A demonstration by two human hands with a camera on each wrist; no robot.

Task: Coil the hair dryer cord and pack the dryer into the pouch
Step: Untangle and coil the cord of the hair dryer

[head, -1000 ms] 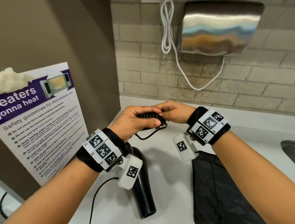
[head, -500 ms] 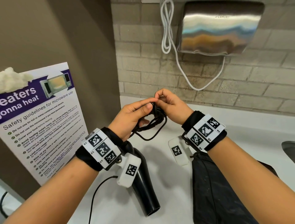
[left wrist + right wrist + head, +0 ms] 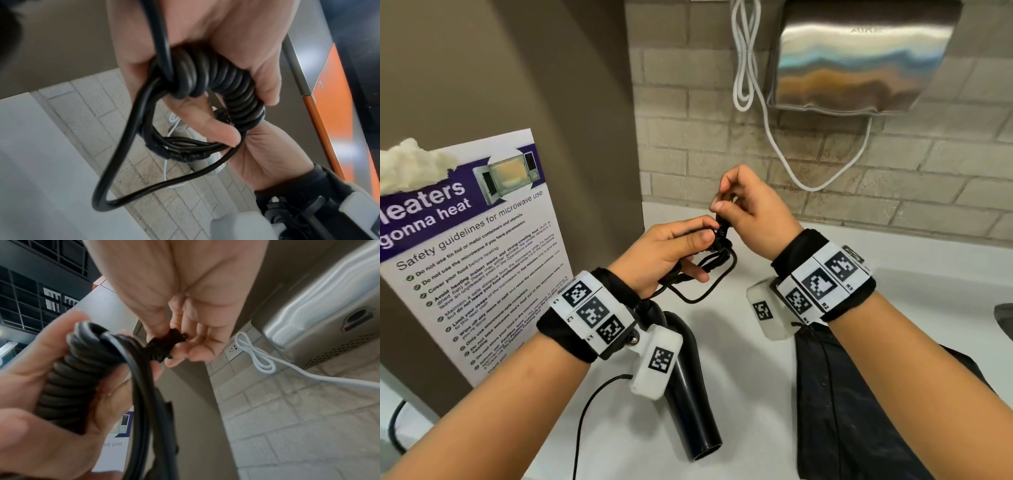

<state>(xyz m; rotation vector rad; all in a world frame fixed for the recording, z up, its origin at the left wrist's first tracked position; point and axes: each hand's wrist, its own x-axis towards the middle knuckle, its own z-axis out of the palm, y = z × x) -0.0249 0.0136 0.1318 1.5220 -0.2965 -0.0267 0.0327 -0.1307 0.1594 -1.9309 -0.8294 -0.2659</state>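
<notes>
While the cord bundle is held above the desk, the head view shows the step in hand, judged to be fastening the gathered turns with a strap. The left hand grips the bundle from the left, thumb on top; the right hand, raised slightly higher with the wrist bent, pinches a dark strap at the bundle's upper end. One loose loop hangs below the left hand. The hair dryer lies on the desk under the left wrist, nozzle towards the viewer; the black pouch lies flat to its right, under the right forearm. To do this well, the left hand should likely keep the turns pressed together while the strap is drawn snug, and the hanging loop should be taken in first.

In the left wrist view, the left hand's fingers curl round the spiral part of the cord, and the thumb presses the straight loops against it. A fuzzy dark strap crosses those loops; whether it is closed cannot be told.

In the right wrist view, the right hand's fingertips and thumb clench the strap's free end just beside the coil held in the left palm. The strap should probably be pulled square across the bundle so that no turn slips out.
</notes>
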